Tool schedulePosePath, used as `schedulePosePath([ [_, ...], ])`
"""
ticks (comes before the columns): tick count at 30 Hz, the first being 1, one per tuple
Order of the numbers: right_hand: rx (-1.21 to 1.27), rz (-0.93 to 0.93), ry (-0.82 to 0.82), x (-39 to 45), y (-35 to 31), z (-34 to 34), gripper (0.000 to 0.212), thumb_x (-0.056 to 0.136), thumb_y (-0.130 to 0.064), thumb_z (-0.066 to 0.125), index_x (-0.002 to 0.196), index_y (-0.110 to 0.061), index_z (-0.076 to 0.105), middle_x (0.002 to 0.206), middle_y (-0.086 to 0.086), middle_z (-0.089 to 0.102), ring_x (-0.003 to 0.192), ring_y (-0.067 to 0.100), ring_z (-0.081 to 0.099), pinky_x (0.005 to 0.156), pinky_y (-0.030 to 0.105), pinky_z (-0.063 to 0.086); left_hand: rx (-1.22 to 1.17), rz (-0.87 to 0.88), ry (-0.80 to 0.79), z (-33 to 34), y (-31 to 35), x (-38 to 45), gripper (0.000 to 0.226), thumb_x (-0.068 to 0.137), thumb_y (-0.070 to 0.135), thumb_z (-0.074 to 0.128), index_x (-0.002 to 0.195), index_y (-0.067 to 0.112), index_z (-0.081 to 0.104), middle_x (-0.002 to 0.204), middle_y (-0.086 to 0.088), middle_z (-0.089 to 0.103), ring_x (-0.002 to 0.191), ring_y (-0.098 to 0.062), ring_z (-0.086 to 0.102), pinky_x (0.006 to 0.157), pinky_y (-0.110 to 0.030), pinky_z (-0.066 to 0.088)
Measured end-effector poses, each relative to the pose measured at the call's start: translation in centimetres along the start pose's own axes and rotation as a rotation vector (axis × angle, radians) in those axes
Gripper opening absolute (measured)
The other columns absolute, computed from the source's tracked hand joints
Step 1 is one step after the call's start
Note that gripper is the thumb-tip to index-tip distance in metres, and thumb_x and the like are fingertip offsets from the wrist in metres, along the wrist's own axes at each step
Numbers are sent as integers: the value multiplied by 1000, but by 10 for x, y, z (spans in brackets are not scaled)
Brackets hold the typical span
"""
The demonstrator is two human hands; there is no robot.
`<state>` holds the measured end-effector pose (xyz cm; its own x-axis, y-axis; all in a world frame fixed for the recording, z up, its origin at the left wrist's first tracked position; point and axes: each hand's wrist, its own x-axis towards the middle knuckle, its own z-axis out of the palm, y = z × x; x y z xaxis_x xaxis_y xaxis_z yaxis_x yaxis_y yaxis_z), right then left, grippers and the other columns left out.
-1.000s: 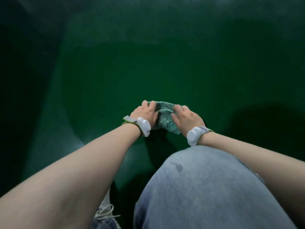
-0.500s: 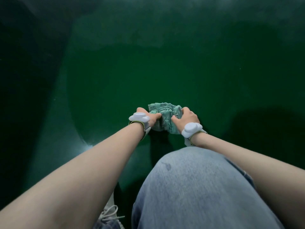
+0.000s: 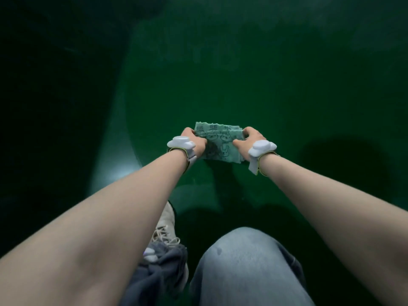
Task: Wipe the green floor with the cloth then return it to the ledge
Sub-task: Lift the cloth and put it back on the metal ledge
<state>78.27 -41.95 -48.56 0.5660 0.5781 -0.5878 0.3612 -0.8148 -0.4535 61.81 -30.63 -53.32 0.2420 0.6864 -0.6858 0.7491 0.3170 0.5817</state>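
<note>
We grip the cloth (image 3: 220,142) stretched between our left hand (image 3: 195,142) and right hand (image 3: 250,140), each closed on a side edge, with open green floor (image 3: 242,74) beyond both hands.

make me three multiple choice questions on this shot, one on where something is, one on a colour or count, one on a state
1. Where is the cloth?
A. between the two hands, in front of the knee
B. draped over the shoe
C. lying alone at the far left

2. What colour are the devices strapped to the wrists?
A. black
B. white
C. red

3. How is the cloth held?
A. by neither hand
B. by one hand only
C. gripped at both ends

Answers: 1 A, the left hand and right hand flank it beyond the denim knee. 2 B, both wrist devices look white. 3 C, fingers of each hand close on an end.
</note>
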Motion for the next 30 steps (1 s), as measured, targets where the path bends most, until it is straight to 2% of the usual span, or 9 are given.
schedulePosePath([
  [3, 33, 9, -10, -44, -45, -33, 28, 91, -29, 62, 116, -16, 59, 106, 9, 69, 95, 32, 67, 87, 47, 56, 5, 81, 12, -47, 18, -54, 31, 87, 38, 61, 112, 23, 51, 89, -2, 67, 74, -20, 65, 61, -33, 51],
  [7, 131, 1, -62, -112, -107, -86, 23, 93, -26, 61, 114, -18, 57, 104, 8, 70, 94, 32, 69, 87, 49, 57, -6, 106, 72, -112, 49, -134, 35, 88, 52, 56, 113, 28, 53, 88, 3, 69, 73, -18, 67, 64, -34, 53],
  [11, 118, -39, -73, -181, -169, -137, 29, 93, -29, 61, 119, -18, 56, 101, 5, 68, 84, 26, 68, 78, 42, 57, -65, 85, 156, -170, 84, -216, 42, 81, 61, 57, 112, 33, 55, 89, 7, 69, 77, -18, 69, 76, -41, 59],
  [15, 185, -69, -119, -241, -219, -173, 23, 89, -31, 66, 109, -22, 57, 97, 6, 71, 86, 29, 72, 81, 50, 59, -124, 113, 225, -229, 111, -295, 25, 77, 58, 59, 96, 41, 56, 82, 11, 71, 73, -14, 71, 71, -43, 62],
  [18, 210, -72, -184, -288, -256, -194, 21, 87, -31, 72, 100, -25, 57, 96, 9, 73, 86, 34, 74, 77, 56, 60, -129, 102, 256, -273, 123, -356, 23, 83, 52, 60, 103, 42, 55, 83, 10, 71, 72, -14, 72, 68, -42, 62],
  [22, 186, -117, -226, -329, -310, -202, 26, 82, -30, 76, 98, -29, 56, 90, 4, 72, 77, 26, 75, 71, 51, 63, -204, 69, 325, -321, 121, -404, 17, 84, 44, 59, 100, 39, 55, 83, 12, 71, 72, -11, 70, 68, -36, 61],
  [26, 236, -135, -266, -342, -358, -186, 35, 74, -29, 77, 102, -30, 57, 87, -2, 73, 67, 17, 75, 64, 44, 64, -291, 23, 400, -355, 107, -414, 12, 89, 35, 62, 97, 38, 54, 85, 14, 69, 62, 2, 65, 55, -21, 51],
  [30, 208, -197, -262, -341, -416, -138, 32, 77, -29, 74, 104, -34, 57, 86, -5, 72, 69, 16, 74, 66, 41, 63, -367, -18, 491, -406, 81, -397, 17, 89, 36, 62, 104, 38, 54, 87, 13, 68, 70, -8, 68, 62, -31, 58],
])
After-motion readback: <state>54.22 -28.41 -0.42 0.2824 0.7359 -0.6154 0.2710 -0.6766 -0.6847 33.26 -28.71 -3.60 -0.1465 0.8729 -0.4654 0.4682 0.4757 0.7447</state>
